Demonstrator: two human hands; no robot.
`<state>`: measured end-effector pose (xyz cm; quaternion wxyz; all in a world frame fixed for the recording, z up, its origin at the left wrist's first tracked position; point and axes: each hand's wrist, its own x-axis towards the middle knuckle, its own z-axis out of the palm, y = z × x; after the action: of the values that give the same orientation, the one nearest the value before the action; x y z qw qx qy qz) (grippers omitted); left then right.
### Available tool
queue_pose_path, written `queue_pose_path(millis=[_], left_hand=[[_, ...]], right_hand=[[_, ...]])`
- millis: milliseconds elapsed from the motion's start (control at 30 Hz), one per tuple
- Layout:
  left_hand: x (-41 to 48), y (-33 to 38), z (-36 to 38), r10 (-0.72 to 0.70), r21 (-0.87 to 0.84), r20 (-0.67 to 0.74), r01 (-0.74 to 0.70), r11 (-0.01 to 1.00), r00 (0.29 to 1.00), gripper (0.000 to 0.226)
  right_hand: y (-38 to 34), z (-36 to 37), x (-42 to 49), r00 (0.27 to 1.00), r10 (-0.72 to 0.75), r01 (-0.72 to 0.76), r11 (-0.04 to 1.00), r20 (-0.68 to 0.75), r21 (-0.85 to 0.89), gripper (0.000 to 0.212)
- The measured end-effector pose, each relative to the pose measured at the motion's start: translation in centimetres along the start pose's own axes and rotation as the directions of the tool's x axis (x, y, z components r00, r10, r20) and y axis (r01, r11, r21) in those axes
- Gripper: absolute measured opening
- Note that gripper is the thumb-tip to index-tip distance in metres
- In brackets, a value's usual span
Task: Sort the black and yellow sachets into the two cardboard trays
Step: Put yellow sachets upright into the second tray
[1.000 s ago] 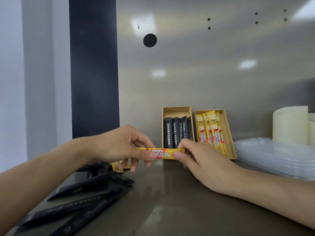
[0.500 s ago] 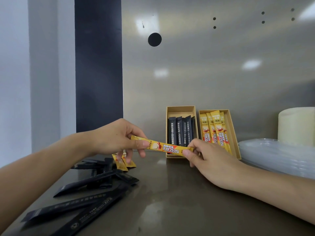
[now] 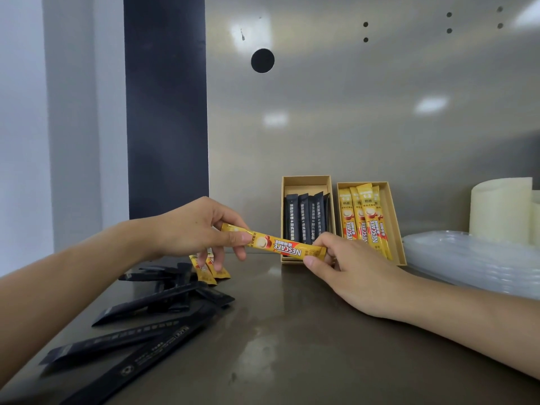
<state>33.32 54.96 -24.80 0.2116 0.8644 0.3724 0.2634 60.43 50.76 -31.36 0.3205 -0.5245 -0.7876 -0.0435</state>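
Note:
A yellow sachet [image 3: 280,246] hangs above the counter, tilted down to the right. My left hand [image 3: 194,229] pinches its left end and my right hand [image 3: 347,267] pinches its right end. Behind it stand two cardboard trays against the back wall. The left tray [image 3: 306,181] holds several black sachets [image 3: 306,217]. The right tray [image 3: 394,217] holds several yellow sachets [image 3: 362,220]. Loose black sachets [image 3: 152,305] lie scattered at the left front. Two more yellow sachets [image 3: 211,271] lie under my left hand.
A stack of clear plastic trays [image 3: 473,261] lies at the right, with a pale cylindrical roll [image 3: 501,210] behind it. A steel back wall [image 3: 350,112] closes the counter; a dark vertical panel [image 3: 166,112] stands at the left.
The held yellow sachet has tilted from level to slanting down to the right and shifted slightly right toward the trays. Both hands keep their grip.

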Motion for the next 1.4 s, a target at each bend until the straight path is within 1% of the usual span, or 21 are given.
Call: queue_pose_path(millis=[467, 633, 767, 933, 1033, 1167, 1300, 1333, 1400], left_hand=[[0.01, 0.01, -0.05, 0.004, -0.001, 0.003, -0.004, 1.0, 1.0, 0.022], [0.03, -0.18, -0.3, 0.015, -0.001, 0.018, -0.015, 1.0, 1.0, 0.019], [0.12, -0.49, -0.37, 0.021, 0.014, 0.03, -0.021, 1.0, 0.999, 0.016], [0.18, -0.59, -0.36, 0.017, 0.029, 0.035, -0.018, 0.999, 0.999, 0.016], [0.21, -0.62, -0.35, 0.018, 0.033, 0.041, -0.019, 0.999, 0.999, 0.015], [0.25, -0.59, -0.38, 0.018, 0.038, 0.03, -0.019, 0.999, 0.999, 0.016], [0.31, -0.62, -0.34, 0.015, 0.038, 0.032, -0.016, 0.999, 0.999, 0.016], [0.33, -0.65, -0.34, 0.016, 0.034, 0.033, -0.017, 0.999, 0.999, 0.017], [0.35, -0.7, -0.36, 0.02, 0.027, 0.031, -0.021, 0.999, 0.999, 0.016]], right_hand=[[0.04, -0.06, -0.21, 1.0, -0.023, 0.024, 0.999, -0.005, 0.022, 0.019], [0.08, 0.04, -0.04, 0.999, -0.024, 0.024, 1.0, -0.043, 0.008, 0.014], [0.04, -0.06, -0.04, 0.997, -0.014, 0.014, 1.0, -0.073, 0.005, 0.014], [-0.18, -0.17, -0.16, 0.998, 0.001, -0.001, 1.0, -0.064, 0.0, 0.013], [-0.3, -0.23, -0.19, 0.999, 0.007, -0.006, 1.0, -0.053, 0.017, 0.013], [-0.28, -0.31, -0.13, 0.999, 0.035, -0.034, 0.998, -0.022, 0.053, 0.005], [-0.26, -0.28, -0.16, 0.999, 0.036, -0.034, 0.996, -0.018, 0.083, 0.005], [-0.28, -0.23, -0.21, 0.999, 0.032, -0.03, 0.996, -0.028, 0.083, 0.007], [-0.32, -0.19, -0.29, 0.998, 0.016, -0.012, 0.997, -0.058, 0.072, 0.025]])
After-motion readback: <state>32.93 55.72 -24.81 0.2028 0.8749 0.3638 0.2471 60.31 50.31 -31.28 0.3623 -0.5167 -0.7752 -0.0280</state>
